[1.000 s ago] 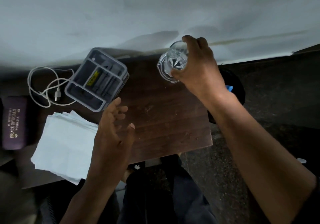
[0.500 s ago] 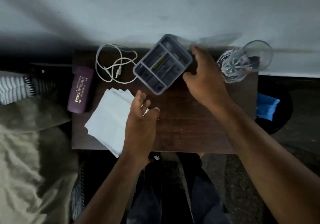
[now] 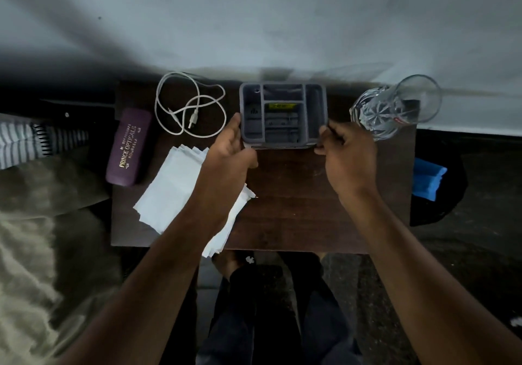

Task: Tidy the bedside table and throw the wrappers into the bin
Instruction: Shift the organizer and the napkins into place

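A grey divided organiser tray (image 3: 316, 105) stands square against the wall at the back of the dark wooden bedside table (image 3: 296, 209). My left hand (image 3: 230, 150) grips its left near corner and my right hand (image 3: 346, 155) grips its right near corner. Something yellow lies in one compartment. A stack of white paper napkins (image 3: 169, 192) lies on the table's left front, partly under my left forearm. The black bin (image 3: 449, 192), with something blue (image 3: 428, 178) in it, stands on the floor right of the table.
A clear glass (image 3: 395, 107) lies tipped at the table's back right corner. A coiled white cable (image 3: 189, 105) and a purple spectacles case (image 3: 128, 145) sit at the back left. Bedding (image 3: 34, 223) lies to the left. The wall runs along the back.
My right hand let go of the glass and moved left to the tray. My left hand rose from the napkins to the tray. The tray went from slanted to square with the wall.
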`<state>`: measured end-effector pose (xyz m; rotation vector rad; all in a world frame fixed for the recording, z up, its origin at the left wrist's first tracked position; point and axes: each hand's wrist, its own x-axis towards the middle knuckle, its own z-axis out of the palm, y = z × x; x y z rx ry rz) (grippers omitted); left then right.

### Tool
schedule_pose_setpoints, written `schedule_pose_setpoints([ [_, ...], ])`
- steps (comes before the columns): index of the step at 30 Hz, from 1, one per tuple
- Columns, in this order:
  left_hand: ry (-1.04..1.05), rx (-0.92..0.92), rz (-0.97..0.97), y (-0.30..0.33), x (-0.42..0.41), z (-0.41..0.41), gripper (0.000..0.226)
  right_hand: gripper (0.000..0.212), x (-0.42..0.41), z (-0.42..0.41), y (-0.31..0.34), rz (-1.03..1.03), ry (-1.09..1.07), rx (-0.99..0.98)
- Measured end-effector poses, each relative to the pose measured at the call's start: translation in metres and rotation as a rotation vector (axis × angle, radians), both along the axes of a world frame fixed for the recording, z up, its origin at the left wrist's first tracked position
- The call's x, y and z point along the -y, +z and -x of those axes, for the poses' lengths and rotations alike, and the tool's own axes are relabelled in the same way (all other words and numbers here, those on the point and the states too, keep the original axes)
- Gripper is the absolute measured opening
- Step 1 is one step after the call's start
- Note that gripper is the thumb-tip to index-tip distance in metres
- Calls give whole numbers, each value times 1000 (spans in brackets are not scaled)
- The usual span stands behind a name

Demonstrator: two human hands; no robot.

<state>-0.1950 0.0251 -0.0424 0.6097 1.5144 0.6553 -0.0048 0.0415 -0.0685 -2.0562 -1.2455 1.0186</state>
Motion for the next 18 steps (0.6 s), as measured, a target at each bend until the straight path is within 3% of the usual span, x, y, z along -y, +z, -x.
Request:
schedule_pose_setpoints([
  [18,-60,-18,-9,-3,-6,-9,89,28,4,2,-2,17,-59,18],
])
